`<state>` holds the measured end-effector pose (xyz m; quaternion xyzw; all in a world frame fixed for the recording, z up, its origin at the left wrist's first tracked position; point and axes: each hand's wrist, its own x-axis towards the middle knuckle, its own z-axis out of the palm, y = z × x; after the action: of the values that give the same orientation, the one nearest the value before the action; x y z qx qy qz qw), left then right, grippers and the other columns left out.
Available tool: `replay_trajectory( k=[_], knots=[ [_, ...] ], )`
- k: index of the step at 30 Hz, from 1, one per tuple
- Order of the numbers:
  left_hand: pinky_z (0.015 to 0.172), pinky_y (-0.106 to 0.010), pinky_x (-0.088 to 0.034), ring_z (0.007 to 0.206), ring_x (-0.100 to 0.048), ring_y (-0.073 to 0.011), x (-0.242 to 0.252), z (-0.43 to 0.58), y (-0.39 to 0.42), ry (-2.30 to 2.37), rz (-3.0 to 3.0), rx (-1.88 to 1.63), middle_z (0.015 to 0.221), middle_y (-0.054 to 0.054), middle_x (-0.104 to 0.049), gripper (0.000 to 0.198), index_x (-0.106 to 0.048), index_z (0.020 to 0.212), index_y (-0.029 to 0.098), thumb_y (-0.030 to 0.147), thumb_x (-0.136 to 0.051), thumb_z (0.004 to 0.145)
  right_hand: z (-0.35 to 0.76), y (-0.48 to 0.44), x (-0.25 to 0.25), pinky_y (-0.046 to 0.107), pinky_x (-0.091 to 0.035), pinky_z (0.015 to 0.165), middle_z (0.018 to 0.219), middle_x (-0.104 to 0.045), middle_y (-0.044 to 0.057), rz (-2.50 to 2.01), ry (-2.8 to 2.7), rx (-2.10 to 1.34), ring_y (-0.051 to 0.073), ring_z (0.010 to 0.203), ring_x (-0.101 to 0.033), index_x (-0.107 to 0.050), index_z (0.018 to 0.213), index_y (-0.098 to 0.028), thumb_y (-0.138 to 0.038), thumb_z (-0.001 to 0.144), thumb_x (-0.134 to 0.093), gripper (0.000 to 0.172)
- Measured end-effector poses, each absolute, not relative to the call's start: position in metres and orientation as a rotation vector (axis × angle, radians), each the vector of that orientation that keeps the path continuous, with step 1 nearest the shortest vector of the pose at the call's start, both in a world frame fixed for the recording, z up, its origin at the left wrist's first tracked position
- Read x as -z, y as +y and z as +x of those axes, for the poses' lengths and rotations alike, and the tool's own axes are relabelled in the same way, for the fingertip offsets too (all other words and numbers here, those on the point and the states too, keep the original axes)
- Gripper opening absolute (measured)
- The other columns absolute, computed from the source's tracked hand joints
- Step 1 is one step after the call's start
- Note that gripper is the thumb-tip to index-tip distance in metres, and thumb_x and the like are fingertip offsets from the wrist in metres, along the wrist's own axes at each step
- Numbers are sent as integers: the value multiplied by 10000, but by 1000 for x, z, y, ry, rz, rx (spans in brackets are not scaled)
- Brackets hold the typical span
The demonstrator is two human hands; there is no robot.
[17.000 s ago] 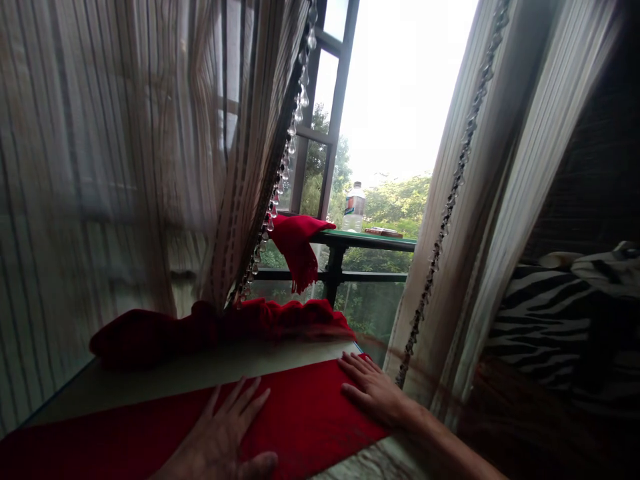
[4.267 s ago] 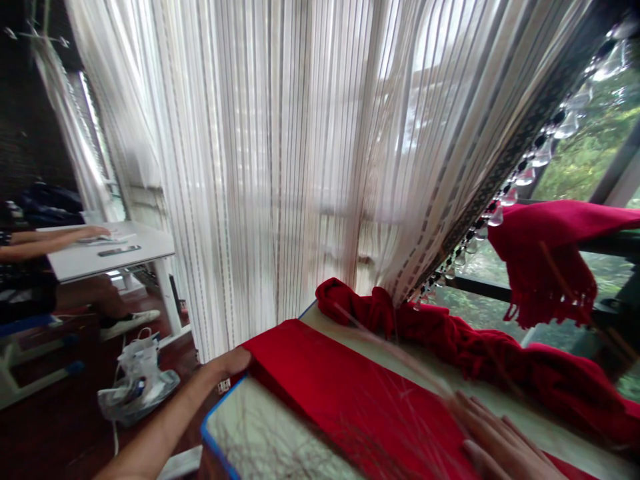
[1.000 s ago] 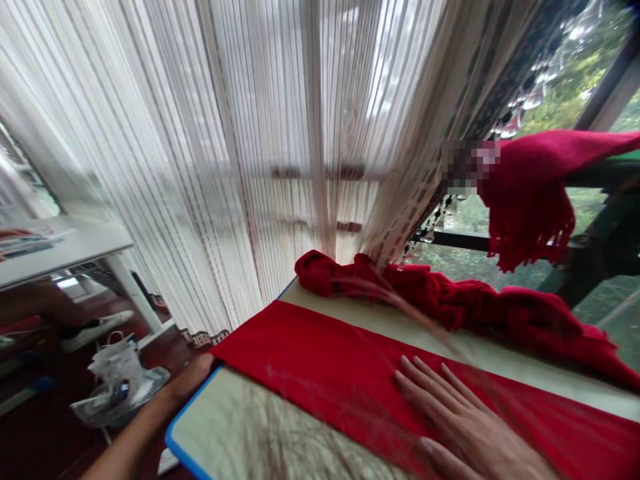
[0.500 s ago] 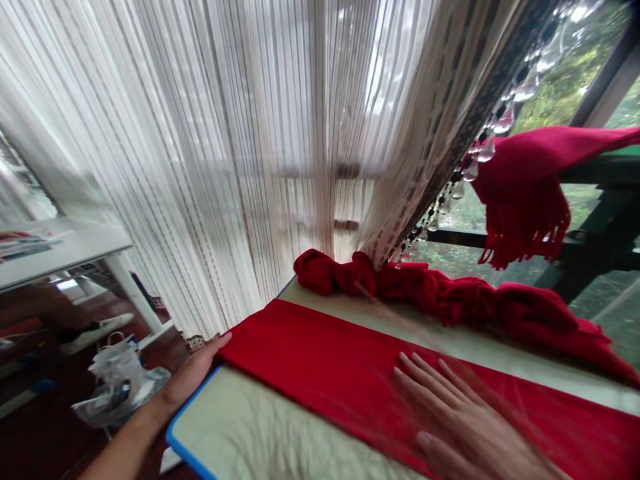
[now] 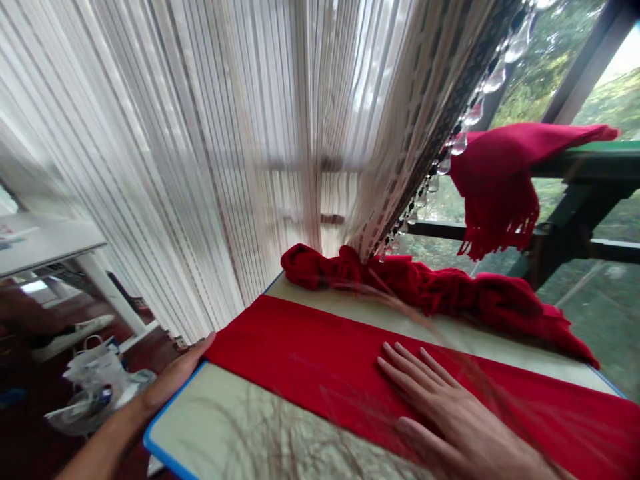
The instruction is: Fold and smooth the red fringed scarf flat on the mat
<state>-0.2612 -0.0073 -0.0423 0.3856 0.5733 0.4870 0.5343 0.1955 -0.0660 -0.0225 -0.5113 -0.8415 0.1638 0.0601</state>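
A long red scarf (image 5: 310,357) lies flat and smooth across the pale, blue-edged table (image 5: 200,413), running from the far left edge to the lower right. My left hand (image 5: 193,360) grips the scarf's end at the table's left edge; most of its fingers are hidden below the edge. Palm down, my right hand (image 5: 440,407) rests on the middle of the scarf with its fingers stretched and slightly apart. Behind it, a crumpled red scarf (image 5: 445,287) lies bunched along the table's back edge.
A striped string curtain (image 5: 225,133) hangs behind the table, edged with clear beads. Another red fringed scarf (image 5: 495,180) drapes over a green rail by the window. At left are a white desk (image 5: 60,243), a person's leg and shoe (image 5: 75,337), and plastic bags (image 5: 97,380) on the floor.
The view has shifted a little, so everything sits slightly farther left. My left hand stays at the scarf's end, and my right hand remains flat on the scarf.
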Motion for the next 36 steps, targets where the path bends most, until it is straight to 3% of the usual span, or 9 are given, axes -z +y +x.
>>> replay_trajectory(
  k=[4,8,9,11,14,16,19,23,36],
  knots=[
    [913,-422,-584,1059,-734,-357,19,-307,-6,1407,1096,-767,986,-42,-816,404,-822,979,239,575,-789,756,197,-65,22,629,-138,1252,1691,-96,-67,-1545,-2550,-498,322,1560,-76,-135,1587,-442,-661,954,-458,744],
    [558,-299,-563,719,-749,-324,-23,-307,11,1647,1505,-631,765,-102,-794,592,-839,917,160,715,-691,775,196,-65,19,634,-150,1248,1682,-153,-49,-1508,-2527,-489,337,1553,-121,-172,1580,-431,-644,951,-488,736],
    [587,-297,-566,701,-740,-306,-31,-288,16,1598,1682,-753,728,-94,-782,574,-837,938,169,701,-672,802,195,-66,18,632,-166,1246,1678,-177,-41,-1498,-2514,-490,346,1547,-148,-196,1576,-427,-637,946,-505,732],
    [947,-341,-545,1031,-727,-292,-39,-237,26,1385,2019,-849,1050,-82,-805,488,-784,1179,216,591,-558,963,193,-66,16,621,-195,1244,1665,-227,-28,-1486,-2478,-490,360,1532,-213,-241,1562,-420,-633,932,-535,727],
    [1247,-476,-229,1499,-366,-298,-30,-163,40,1076,2454,-669,1581,-60,-491,529,-565,1488,257,507,-499,1027,190,-66,11,614,-195,1248,1653,-252,-29,-1487,-2455,-501,358,1526,-237,-265,1552,-419,-645,917,-546,730],
    [1264,-561,-90,1566,-195,-314,-19,-139,44,1008,2562,-389,1675,-48,-309,616,-379,1600,298,544,-474,1043,190,-66,6,616,-193,1249,1660,-228,-31,-1499,-2474,-537,345,1539,-194,-262,1557,-412,-664,912,-538,746],
    [1246,-635,-19,1566,-149,-364,-10,-138,39,956,2630,-145,1695,-59,-242,718,-304,1621,344,629,-526,1000,192,-68,-1,620,-193,1251,1675,-198,-2,-1497,-2501,-604,342,1552,-145,-268,1569,-375,-699,899,-536,792],
    [1231,-674,-16,1563,-119,-393,-16,-138,22,926,2679,-44,1705,-67,-184,777,-299,1616,377,649,-600,953,196,-68,0,633,-163,1257,1681,-210,43,-1433,-2483,-613,359,1556,-148,-300,1570,-347,-709,873,-582,835],
    [1252,-624,-52,1569,-126,-345,-15,-109,19,815,2723,15,1707,-23,-162,698,-250,1617,415,638,-514,1011,202,-66,3,614,-117,1281,1696,-219,100,-1420,-2484,-548,318,1579,-123,-311,1586,-284,-711,927,-503,809]
  ],
)
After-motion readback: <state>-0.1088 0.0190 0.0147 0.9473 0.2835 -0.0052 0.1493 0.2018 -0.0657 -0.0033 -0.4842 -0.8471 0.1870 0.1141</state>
